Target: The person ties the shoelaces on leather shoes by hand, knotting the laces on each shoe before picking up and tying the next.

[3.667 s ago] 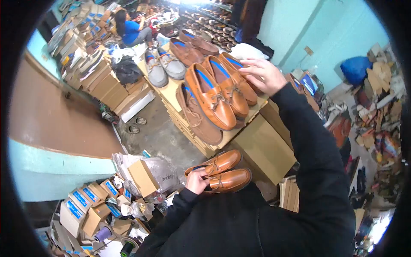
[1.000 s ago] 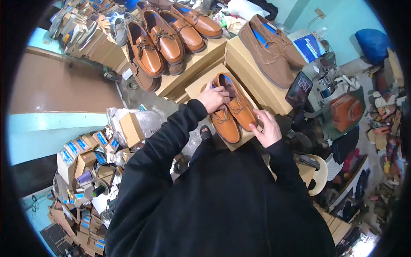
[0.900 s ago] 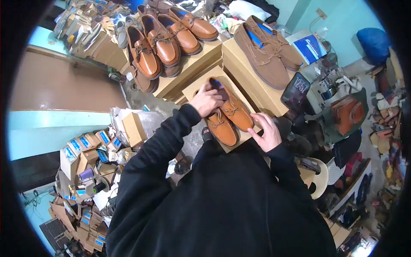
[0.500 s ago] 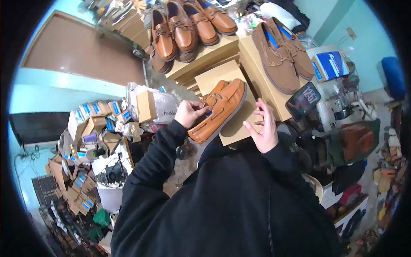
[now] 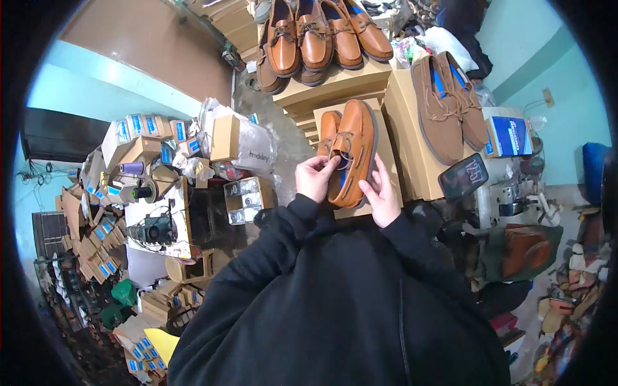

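A tan leather boat shoe (image 5: 358, 132) is held toe away from me, its blue insole and brown laces showing. My left hand (image 5: 314, 178) is closed in a pinch at the near left edge of its opening, beside the lace; whether the lace itself is between the fingertips I cannot tell. Against the right side near the heel, my right hand (image 5: 381, 196) grips the shoe with thumb and fingers. A matching boat shoe (image 5: 329, 125) lies just to the left, partly hidden by my left hand and the held shoe. Beneath them is a cardboard box (image 5: 385, 154).
Several glossy brown boat shoes (image 5: 314, 38) stand on boxes at the far side. A matte brown pair (image 5: 441, 106) sits on a box (image 5: 404, 109) to the right, near a phone (image 5: 463, 177) showing the time. Small boxes and thread spools (image 5: 132, 168) crowd the left.
The held shoe has turned from tilted on its side to more upright, toe pointing away. My right hand has come from apart onto its side. The camera view has shifted.
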The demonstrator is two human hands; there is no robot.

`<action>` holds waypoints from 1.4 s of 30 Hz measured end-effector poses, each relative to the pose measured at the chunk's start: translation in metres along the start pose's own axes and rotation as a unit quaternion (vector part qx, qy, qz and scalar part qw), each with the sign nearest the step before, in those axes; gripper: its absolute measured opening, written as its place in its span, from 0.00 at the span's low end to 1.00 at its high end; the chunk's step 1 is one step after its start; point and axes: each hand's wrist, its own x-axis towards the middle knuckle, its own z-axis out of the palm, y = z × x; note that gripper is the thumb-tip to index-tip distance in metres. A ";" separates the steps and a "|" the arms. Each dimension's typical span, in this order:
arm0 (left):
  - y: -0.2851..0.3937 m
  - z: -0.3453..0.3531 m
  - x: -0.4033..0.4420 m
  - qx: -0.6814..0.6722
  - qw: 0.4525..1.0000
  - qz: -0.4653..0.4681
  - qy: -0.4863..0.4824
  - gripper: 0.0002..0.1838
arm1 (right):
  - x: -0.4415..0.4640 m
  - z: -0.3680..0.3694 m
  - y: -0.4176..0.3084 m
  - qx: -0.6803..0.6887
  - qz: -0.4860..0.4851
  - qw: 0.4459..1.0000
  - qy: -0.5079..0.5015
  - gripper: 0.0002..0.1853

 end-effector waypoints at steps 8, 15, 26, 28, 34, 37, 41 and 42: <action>-0.038 0.037 -0.023 0.043 0.992 0.017 -0.117 0.34 | 0.028 -0.057 0.025 -0.257 0.057 0.963 0.053 0.42; -0.015 0.014 -0.013 -0.097 0.963 -0.052 -0.245 0.27 | 0.007 -0.051 0.011 -0.407 -0.007 0.912 0.049 0.49; -0.013 -0.044 0.023 0.126 0.975 0.159 -0.095 0.07 | 0.000 -0.033 -0.013 -0.378 -0.070 0.914 0.132 0.41; -0.010 -0.042 0.035 0.168 0.958 0.200 -0.117 0.06 | 0.002 -0.013 -0.043 -0.406 -0.186 0.880 0.163 0.24; -0.017 -0.027 0.072 0.200 0.950 0.024 -0.238 0.19 | 0.034 0.050 -0.050 -0.448 -0.114 0.872 0.163 0.22; -0.026 -0.025 0.082 0.119 0.953 0.017 -0.277 0.14 | 0.055 0.058 -0.028 -0.532 -0.067 0.824 0.181 0.27; -0.056 -0.027 0.094 0.019 0.944 -0.029 -0.329 0.06 | 0.059 0.062 -0.013 -0.540 -0.076 0.812 0.208 0.27; -0.059 -0.027 0.098 0.009 0.938 -0.035 -0.346 0.04 | 0.060 0.061 -0.013 -0.537 -0.093 0.812 0.210 0.27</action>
